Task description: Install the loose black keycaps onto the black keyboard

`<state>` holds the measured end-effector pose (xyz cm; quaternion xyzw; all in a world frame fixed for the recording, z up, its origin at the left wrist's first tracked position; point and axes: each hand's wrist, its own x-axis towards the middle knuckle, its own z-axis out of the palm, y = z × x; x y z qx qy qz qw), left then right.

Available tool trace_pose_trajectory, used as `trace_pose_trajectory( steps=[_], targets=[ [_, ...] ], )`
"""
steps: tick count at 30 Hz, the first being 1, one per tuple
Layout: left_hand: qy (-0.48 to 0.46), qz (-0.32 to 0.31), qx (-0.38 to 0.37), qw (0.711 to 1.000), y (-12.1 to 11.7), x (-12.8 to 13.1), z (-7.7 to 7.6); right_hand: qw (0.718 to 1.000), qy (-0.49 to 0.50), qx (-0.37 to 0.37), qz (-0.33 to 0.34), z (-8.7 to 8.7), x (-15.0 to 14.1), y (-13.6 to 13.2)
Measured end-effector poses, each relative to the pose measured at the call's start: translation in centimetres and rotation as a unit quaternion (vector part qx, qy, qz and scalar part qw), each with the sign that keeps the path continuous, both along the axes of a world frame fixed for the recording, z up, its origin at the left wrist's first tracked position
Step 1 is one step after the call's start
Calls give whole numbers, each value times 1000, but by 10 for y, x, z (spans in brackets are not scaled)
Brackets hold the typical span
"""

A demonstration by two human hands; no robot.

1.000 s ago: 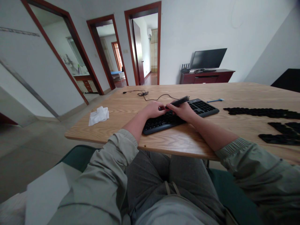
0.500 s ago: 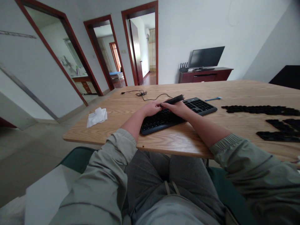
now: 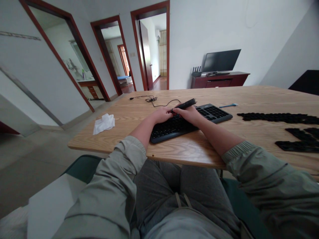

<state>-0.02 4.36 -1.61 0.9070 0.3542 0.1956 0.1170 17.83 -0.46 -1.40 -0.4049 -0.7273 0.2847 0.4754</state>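
Note:
A black keyboard (image 3: 169, 135) lies at a slant near the table's front edge, its middle partly covered by my hands. My right hand (image 3: 188, 114) is closed around a thick black stick-shaped tool (image 3: 185, 104), which lies tilted with its rough, brush-like end up to the right. Its lower end runs in toward my left fingers. My left hand (image 3: 161, 115) rests over the keyboard's left half with its fingers bent and closed, meeting my right fingertips. What my left fingers pinch is hidden.
Rows of small black pieces, like keycaps, (image 3: 276, 117) lie on the table (image 3: 124, 132) at right. A blue slim brush-like tool (image 3: 228, 105) is beyond the keyboard. A crumpled white tissue (image 3: 104, 123) lies left, and a thin black cable (image 3: 151, 99) runs behind.
The upper end of the black tool has risen slightly. Both hands stay in nearly the same place over the keyboard, and the whole view has shifted a little.

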Motion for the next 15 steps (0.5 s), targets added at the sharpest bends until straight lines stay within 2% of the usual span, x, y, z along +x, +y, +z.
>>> trace_pose_trajectory(
  steps=[8,15],
  targets=[
    [-68,-32,-43,996,12,-5,-8,999,39,-6,-22,-3,-8,6],
    [-87,-37,-47,994,7,-8,-7,998,55,-17,-23,-7,-9,5]
  ],
)
